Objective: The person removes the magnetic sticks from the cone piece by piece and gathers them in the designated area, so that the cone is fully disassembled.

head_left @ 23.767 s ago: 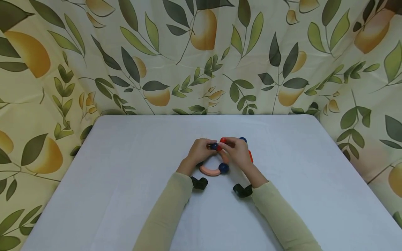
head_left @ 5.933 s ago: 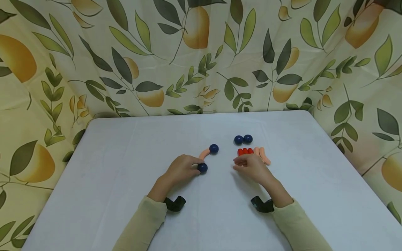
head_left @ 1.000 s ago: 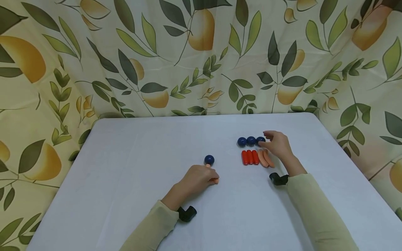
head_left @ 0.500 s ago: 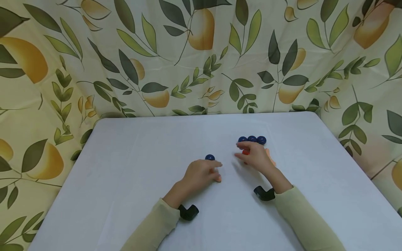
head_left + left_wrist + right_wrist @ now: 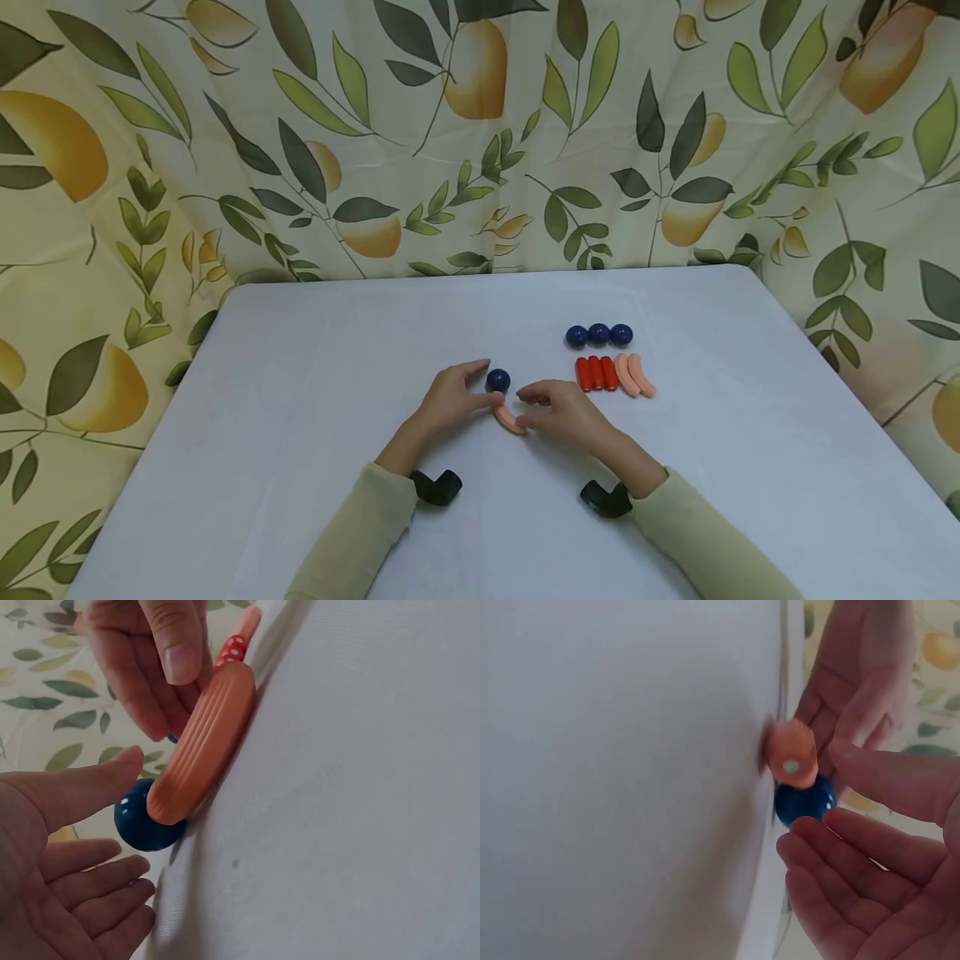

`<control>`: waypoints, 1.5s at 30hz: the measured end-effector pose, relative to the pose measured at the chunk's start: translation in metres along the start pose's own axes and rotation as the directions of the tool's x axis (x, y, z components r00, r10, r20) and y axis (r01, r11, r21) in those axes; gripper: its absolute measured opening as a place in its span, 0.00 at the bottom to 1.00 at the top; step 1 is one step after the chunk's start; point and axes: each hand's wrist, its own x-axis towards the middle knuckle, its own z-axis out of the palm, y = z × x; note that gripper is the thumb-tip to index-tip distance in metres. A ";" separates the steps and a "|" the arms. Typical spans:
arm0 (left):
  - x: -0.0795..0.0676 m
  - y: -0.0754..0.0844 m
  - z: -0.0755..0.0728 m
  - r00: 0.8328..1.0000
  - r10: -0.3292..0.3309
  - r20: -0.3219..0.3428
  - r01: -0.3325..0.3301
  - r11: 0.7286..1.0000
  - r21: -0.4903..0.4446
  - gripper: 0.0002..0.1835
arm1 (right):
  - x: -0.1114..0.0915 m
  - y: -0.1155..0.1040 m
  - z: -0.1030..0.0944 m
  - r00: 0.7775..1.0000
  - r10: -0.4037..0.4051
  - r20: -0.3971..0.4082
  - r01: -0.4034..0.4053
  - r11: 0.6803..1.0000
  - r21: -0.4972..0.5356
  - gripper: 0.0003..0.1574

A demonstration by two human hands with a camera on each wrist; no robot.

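Observation:
A blue ball (image 5: 498, 381) lies on the table with an orange curved rod (image 5: 508, 417) joined to it, or touching it, on its near side. My left hand (image 5: 453, 398) is spread beside the pair, thumb close to where ball and rod meet; in the left wrist view its fingers (image 5: 97, 900) are fairly straight. On the other side, my right hand (image 5: 564, 412) hovers by the rod's near end, thumb and fingers apart. The right wrist view shows a pale round spot, perhaps a magnet, on the end of the rod (image 5: 791, 754), with the ball (image 5: 806, 801) behind it.
Toward the back right, a row of blue balls (image 5: 598, 334) stands behind several red straight rods (image 5: 596, 373) and two orange curved rods (image 5: 634, 375). They lie on a white-covered table (image 5: 337, 367). A leaf-and-fruit patterned cloth (image 5: 450, 167) hangs behind.
My right hand has come from the balls and rods at the back right to the near end of the curved rod. My left hand has uncovered the rod and spread beside the ball.

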 end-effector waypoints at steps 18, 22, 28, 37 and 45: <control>0.007 0.000 0.003 0.992 0.127 -0.025 -0.129 0.988 -0.091 0.20 | -0.003 -0.011 0.012 0.997 -0.081 0.005 0.081 0.993 -0.084 0.12; 0.008 0.001 0.005 0.988 0.151 -0.039 -0.153 0.986 -0.064 0.18 | -0.002 -0.012 0.013 0.996 -0.084 -0.020 0.081 0.990 -0.111 0.10; 0.016 0.006 0.010 0.991 0.122 -0.061 -0.123 0.992 -0.015 0.18 | -0.009 -0.010 0.006 0.998 -0.006 -0.055 -0.002 0.991 -0.131 0.07; 0.030 0.015 0.017 0.995 0.061 -0.079 -0.063 0.998 -0.025 0.18 | -0.027 0.002 -0.010 0.996 0.031 -0.084 -0.041 0.993 -0.113 0.11; 0.055 0.030 0.026 0.999 0.016 -0.031 -0.015 1.000 0.024 0.18 | -0.042 0.017 -0.034 0.982 0.114 -0.149 -0.122 0.991 -0.050 0.12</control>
